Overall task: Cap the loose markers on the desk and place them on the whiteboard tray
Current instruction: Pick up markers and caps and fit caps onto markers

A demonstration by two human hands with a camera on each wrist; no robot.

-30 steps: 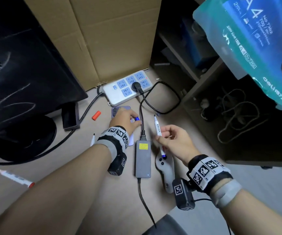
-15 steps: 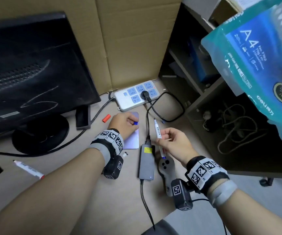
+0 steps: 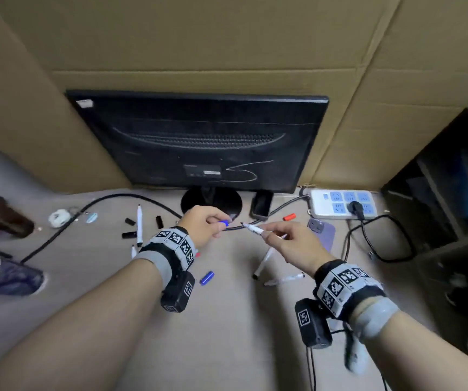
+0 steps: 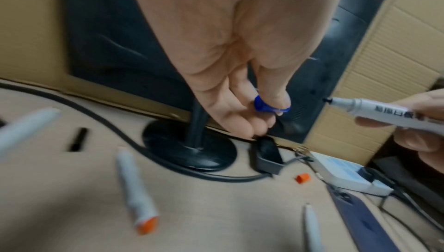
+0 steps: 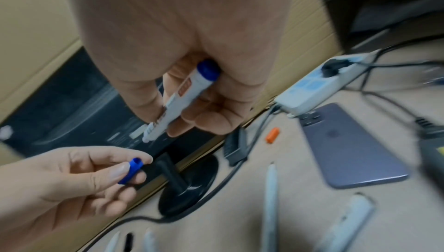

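Near edge of desk (image 3: 227,334): both forearms reach in. Left hand (image 3: 204,228) pinches a blue cap (image 3: 223,223) between thumb and fingers, open end toward the marker. Right hand (image 3: 294,244) grips an uncapped white marker (image 3: 255,229), tip pointing at the cap, a small gap between them. Under the hands: loose markers, a second blue cap (image 3: 207,277). Farther: orange cap (image 3: 289,217), phone (image 3: 324,231), power strip (image 3: 342,204), monitor (image 3: 199,142)

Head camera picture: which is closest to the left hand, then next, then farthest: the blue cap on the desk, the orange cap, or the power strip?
From the left hand:
1. Blue cap on the desk, just below the wrist.
2. Orange cap, off to the right, past the right hand.
3. Power strip, farthest right, by the cardboard.
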